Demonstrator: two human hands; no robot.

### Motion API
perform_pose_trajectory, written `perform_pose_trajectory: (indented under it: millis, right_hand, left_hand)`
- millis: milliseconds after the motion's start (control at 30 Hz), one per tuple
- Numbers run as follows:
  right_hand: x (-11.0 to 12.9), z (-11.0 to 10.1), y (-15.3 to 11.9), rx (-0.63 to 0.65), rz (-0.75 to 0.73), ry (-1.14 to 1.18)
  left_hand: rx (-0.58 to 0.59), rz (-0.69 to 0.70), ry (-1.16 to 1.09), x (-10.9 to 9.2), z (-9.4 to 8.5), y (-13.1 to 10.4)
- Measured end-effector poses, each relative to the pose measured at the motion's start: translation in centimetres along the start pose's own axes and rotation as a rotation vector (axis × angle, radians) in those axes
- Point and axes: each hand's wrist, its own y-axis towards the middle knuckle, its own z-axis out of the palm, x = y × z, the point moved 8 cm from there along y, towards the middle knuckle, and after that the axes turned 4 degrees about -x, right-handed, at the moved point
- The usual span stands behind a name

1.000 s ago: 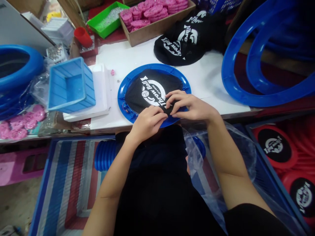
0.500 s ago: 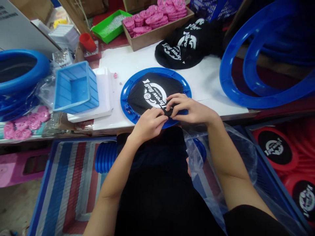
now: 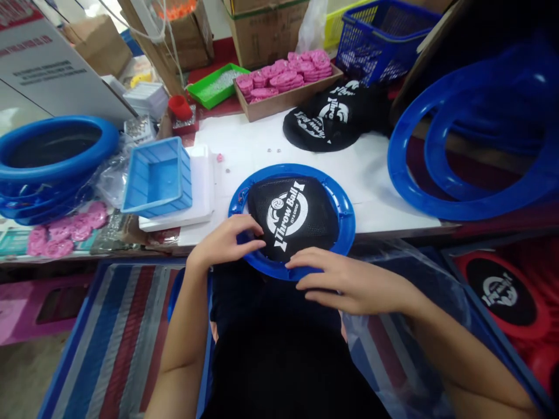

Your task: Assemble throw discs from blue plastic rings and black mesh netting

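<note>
A blue ring (image 3: 347, 224) lies on the white sheet at the table's front edge. Inside it is a black mesh disc (image 3: 321, 215) with white "Throw Ball" print. My left hand (image 3: 231, 240) is at the ring's left side, thumb and fingers apart around the rim near the disc's edge. Over the ring's front edge is my right hand (image 3: 338, 279), its fingers spread and holding nothing. A small wire-like part (image 3: 241, 196) shows on the ring's left side.
Left of the ring stands a light blue bin (image 3: 157, 180) on white foam. Behind are a green tray (image 3: 213, 87), a carton of pink pieces (image 3: 283, 81) and black printed discs (image 3: 321, 125). Large blue rings (image 3: 402, 169) stand at right; red discs (image 3: 535, 291) lie below them.
The view has shifted up. The printed disc and ring appear turned. My hands, earlier close together at the disc's edge, have moved apart and opened.
</note>
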Motion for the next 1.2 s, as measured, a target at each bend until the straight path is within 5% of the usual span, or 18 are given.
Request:
perform_pose_trajectory:
  millis: [67, 200, 367, 600, 767, 900, 1200]
  right_hand:
    - [-1.6, -1.9, 1.9, -0.046, 0.034, -0.021]
    - [-9.6, -7.1, 7.3, -0.224, 0.248, -0.353]
    - [-16.4, -6.1, 13.1, 0.032, 0.399, -0.731]
    - [-16.2, -4.9, 13.9, 0.124, 0.272, -0.706]
    - [-16.0, -7.5, 13.1, -0.156, 0.102, -0.395]
    - [-17.0, -8.4, 12.7, -0.337, 0.181, -0.278]
    - [-19.3, -9.1, 12.2, -0.481, 0.391, -0.276]
  left_hand:
    - [-0.078, -0.055, -0.010, 1.3, -1.3, 1.5]
    - [-0.312, -0.115, 0.225, 3.5, -2.7, 6.1]
    - [-0.216, -0.187, 0.566, 5.7, -0.2, 9.5]
    - [-0.163, -0.205, 0.661, 5.7, 0.8, 9.2]
    - [-0.109, -0.160, 0.409, 7.3, -1.4, 10.4]
    - [-0.124, -0.193, 0.189, 9.0, -3.3, 11.6]
    - [-0.227, -0.325, -0.004, 9.4, -3.8, 13.1]
